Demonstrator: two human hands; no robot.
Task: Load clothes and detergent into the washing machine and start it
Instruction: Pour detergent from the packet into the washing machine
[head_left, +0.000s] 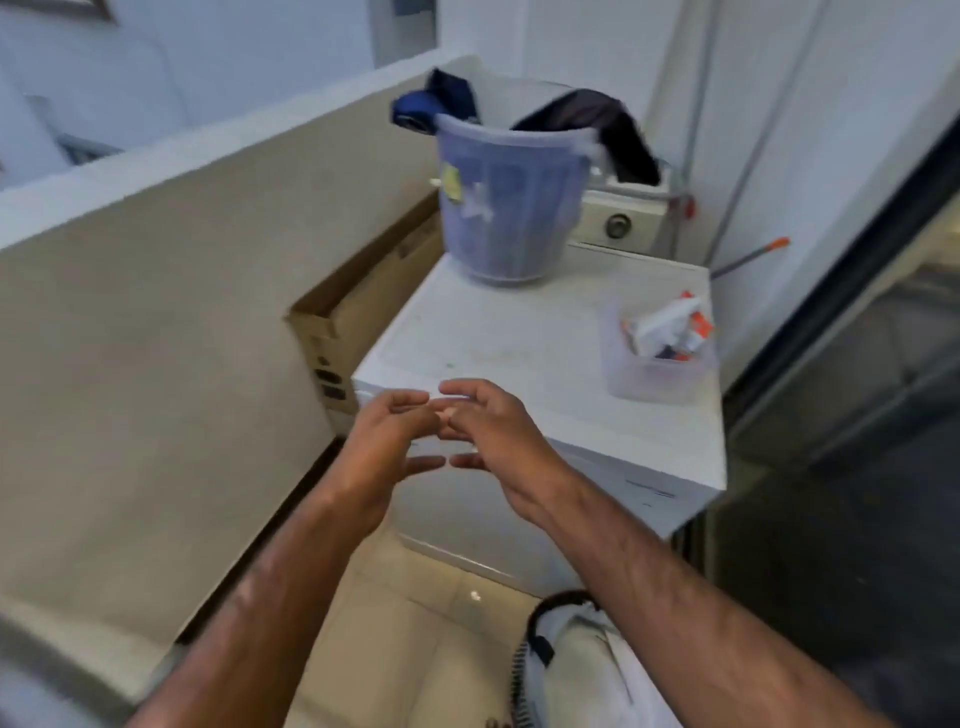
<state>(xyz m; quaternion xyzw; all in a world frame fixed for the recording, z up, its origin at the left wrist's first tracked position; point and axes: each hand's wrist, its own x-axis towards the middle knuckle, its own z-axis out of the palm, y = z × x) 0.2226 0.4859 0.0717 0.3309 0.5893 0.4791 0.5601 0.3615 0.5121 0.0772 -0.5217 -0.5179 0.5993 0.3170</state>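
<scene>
A white top-loading washing machine (519, 332) stands ahead with its lid closed. On the lid's far side sits a translucent blue laundry basket (506, 202) with dark clothes (597, 124) hanging over its rim. A clear plastic tub (657, 369) at the lid's right edge holds detergent packets (670, 325). My left hand (389, 441) and my right hand (488, 436) hover close together over the machine's near front edge, fingers spread, fingertips almost touching, holding nothing.
A cardboard box (353, 312) is wedged between the machine and the beige low wall (156, 312) on the left. A dark sliding door frame (857, 312) runs along the right. A white bag (576, 654) lies on the tiled floor below. The control knob (618, 226) sits behind the basket.
</scene>
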